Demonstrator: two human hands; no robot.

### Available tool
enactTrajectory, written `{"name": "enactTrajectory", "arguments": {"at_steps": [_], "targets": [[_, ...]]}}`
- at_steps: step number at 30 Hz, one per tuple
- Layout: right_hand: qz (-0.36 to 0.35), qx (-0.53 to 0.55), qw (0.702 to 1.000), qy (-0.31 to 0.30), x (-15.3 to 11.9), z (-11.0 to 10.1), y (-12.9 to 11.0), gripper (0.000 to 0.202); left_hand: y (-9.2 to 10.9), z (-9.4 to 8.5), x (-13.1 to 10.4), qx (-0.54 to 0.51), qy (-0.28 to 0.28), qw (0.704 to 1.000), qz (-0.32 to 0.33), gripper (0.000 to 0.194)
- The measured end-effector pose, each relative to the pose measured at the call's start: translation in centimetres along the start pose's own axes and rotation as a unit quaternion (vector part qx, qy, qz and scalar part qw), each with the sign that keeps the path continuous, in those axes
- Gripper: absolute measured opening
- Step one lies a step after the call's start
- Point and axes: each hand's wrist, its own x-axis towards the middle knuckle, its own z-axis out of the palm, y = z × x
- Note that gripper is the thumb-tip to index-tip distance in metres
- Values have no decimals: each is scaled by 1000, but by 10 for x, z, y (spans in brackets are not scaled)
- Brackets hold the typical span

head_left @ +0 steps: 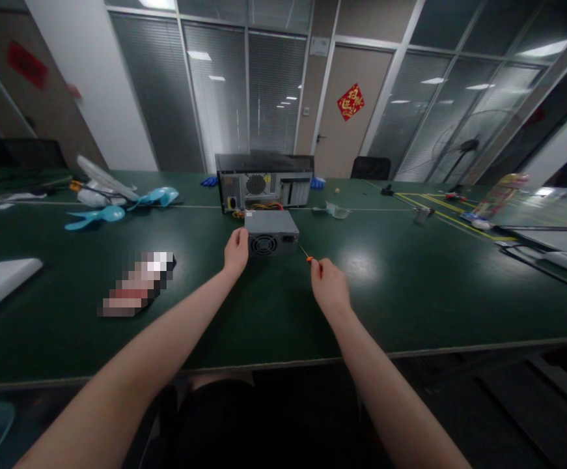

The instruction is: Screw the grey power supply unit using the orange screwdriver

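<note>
A grey computer power supply unit (277, 223) stands on the green table, its fan grille and socket side facing me. My left hand (236, 253) grips its left side, fingers closed against the casing. In my right hand (331, 286), closed around its handle, is a screwdriver (309, 259) with an orange handle part showing. The thin shaft points up and left to the unit's lower right corner; whether the tip touches a screw is too small to tell. Just behind the unit lies a black and silver computer case (266, 187), with coloured cables (266, 206) between them.
On the left are a blurred-out flat object (139, 286), a white box (7, 283) and light-blue plastic pieces (97, 217). Clear plastic (336, 211) lies right of the case. Yellow strips (442, 212) and a bottle-like item (500, 195) are farther right. The table's near edge (288, 366) runs before me.
</note>
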Motion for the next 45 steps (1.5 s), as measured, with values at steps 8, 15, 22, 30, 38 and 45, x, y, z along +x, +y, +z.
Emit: {"name": "enactTrajectory", "arguments": {"at_steps": [8, 15, 22, 30, 38, 45], "targets": [[-19, 29, 999, 26, 2, 4, 2, 20, 1, -2, -1, 4, -8, 1000, -2, 42], [-10, 27, 1000, -1, 3, 6, 3, 24, 0, -2, -1, 1, -10, 1000, 1, 42], [-11, 56, 998, 16, 2, 5, 2, 20, 1, -2, 0, -4, -16, 1000, -5, 43], [-7, 55, 998, 1, 3, 7, 3, 25, -2, -1, 0, -1, -9, 1000, 7, 44], [8, 54, 998, -13, 6, 7, 4, 30, -2, -1, 0, -2, -7, 1000, 15, 44], [-5, 100, 995, -1, 6, 10, 5, 29, 0, -2, -1, -2, -10, 1000, 6, 44]]}}
